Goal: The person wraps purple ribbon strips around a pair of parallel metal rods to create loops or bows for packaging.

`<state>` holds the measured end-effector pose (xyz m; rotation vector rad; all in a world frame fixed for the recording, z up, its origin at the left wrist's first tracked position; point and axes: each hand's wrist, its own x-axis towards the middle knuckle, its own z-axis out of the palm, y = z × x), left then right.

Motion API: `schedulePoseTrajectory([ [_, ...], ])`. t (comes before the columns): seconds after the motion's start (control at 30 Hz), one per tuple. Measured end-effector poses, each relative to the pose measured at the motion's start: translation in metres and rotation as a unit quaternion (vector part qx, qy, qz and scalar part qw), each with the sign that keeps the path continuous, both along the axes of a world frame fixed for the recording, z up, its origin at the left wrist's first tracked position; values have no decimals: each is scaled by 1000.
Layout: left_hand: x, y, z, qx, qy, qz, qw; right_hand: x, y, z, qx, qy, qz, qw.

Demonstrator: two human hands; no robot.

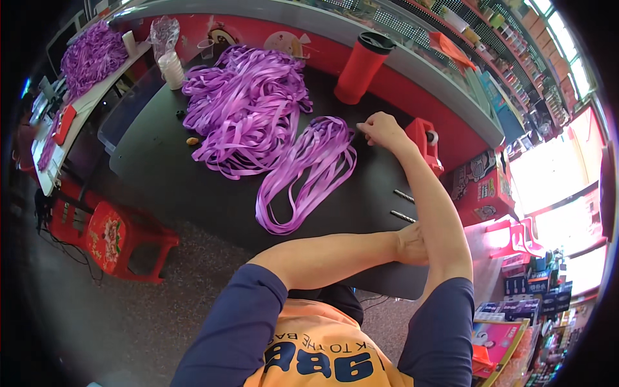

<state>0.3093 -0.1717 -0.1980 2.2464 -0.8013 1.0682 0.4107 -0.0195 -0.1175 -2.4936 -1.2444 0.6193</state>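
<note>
On the dark table lies a looped bundle of purple ribbon lanyards. A larger tangled heap of the same purple ribbons sits beside it on the left. My right hand is at the bundle's far right end, its fingers closed in a pinch; what they hold, if anything, is too small to make out. My left arm crosses under my right forearm. Of my left hand only the back part shows, near two slim metallic rods; its fingers are hidden behind the right forearm.
Behind the ribbons stands a red tumbler with a black lid. A red tape dispenser is right of my right hand. Stacked cups stand at the back left. A red stool and a white table with more ribbons are leftward.
</note>
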Motion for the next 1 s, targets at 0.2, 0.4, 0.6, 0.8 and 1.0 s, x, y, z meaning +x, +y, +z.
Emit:
schedulePoseTrajectory([
  [0.2, 4, 0, -1, -75, -11, -43, 996, -33, 20, 3, 222, -124, 202, 946],
  [0.4, 3, 0, -7, -186, 194, -206, 941, -63, 53, -9, 118, -218, 233, 940],
  [0.6, -7, 5, 4, -206, 334, -256, 883, -66, 55, -2, 181, -231, 258, 920],
  [0.8, 1, 4, -5, -110, 112, -125, 980, -147, -20, 64, 246, 128, 359, 891],
  [1.0, 6, -12, 8, 84, 29, 0, 996, -154, -192, 116, 84, 414, 717, 555],
])
